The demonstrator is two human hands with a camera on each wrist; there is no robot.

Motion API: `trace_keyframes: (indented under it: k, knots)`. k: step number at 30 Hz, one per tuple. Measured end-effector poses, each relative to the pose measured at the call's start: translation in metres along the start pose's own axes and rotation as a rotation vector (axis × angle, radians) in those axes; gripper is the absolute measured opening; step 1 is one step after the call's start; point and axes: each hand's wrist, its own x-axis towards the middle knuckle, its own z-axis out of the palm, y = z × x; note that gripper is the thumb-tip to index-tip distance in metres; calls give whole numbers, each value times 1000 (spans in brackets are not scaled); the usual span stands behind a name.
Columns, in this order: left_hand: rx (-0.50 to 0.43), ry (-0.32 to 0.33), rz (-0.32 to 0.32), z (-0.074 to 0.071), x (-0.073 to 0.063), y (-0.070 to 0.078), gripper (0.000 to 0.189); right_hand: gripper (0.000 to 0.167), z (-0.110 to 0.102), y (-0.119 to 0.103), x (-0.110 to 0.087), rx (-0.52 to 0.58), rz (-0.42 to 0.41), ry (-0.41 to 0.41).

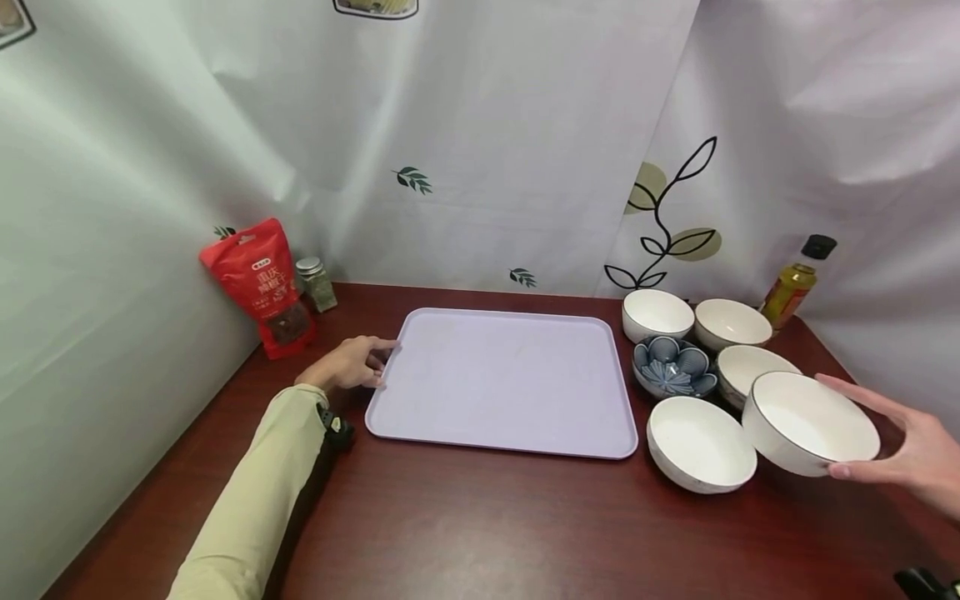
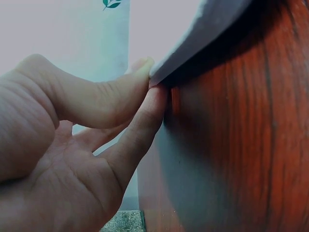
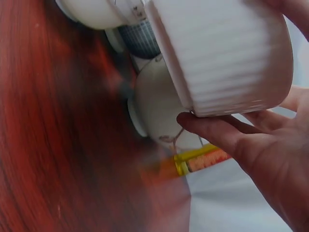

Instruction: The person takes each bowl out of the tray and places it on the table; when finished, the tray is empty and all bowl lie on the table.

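Observation:
A pale lilac rectangular tray (image 1: pixel 502 383) lies flat on the dark red wooden table. My left hand (image 1: pixel 352 364) is at its left edge; the left wrist view shows the thumb and a finger (image 2: pixel 145 113) pinching the rim. On the right, my right hand (image 1: pixel 918 442) grips a white bowl (image 1: pixel 813 425), thumb at the near side and fingers at the far side. In the right wrist view this bowl (image 3: pixel 227 58) has ribbed outer walls and is raised off the table. Its rim tilts slightly toward the head camera.
Left of the held bowl sits another white bowl (image 1: pixel 701 446). Behind are a blue petal-shaped bowl (image 1: pixel 671 371) and several more white bowls (image 1: pixel 657 312). An oil bottle (image 1: pixel 791 287) stands back right. A red pouch (image 1: pixel 262 283) and a spice jar (image 1: pixel 317 283) stand back left, near the curtain.

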Motion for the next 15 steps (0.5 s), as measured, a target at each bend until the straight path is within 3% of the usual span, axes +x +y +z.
trace_keyframes:
  k: [6,10,15]
  knots:
    - [-7,3,7,1,-1,-1,74,105,-3,24,-6,462,-92,-105]
    - [-7,-1,1,1,-1,-1,74,108,-3,38,-13,515,-139,-161]
    - [-2,-6,-3,-1,-1,-1,75,106,3,44,-21,516,-99,-184]
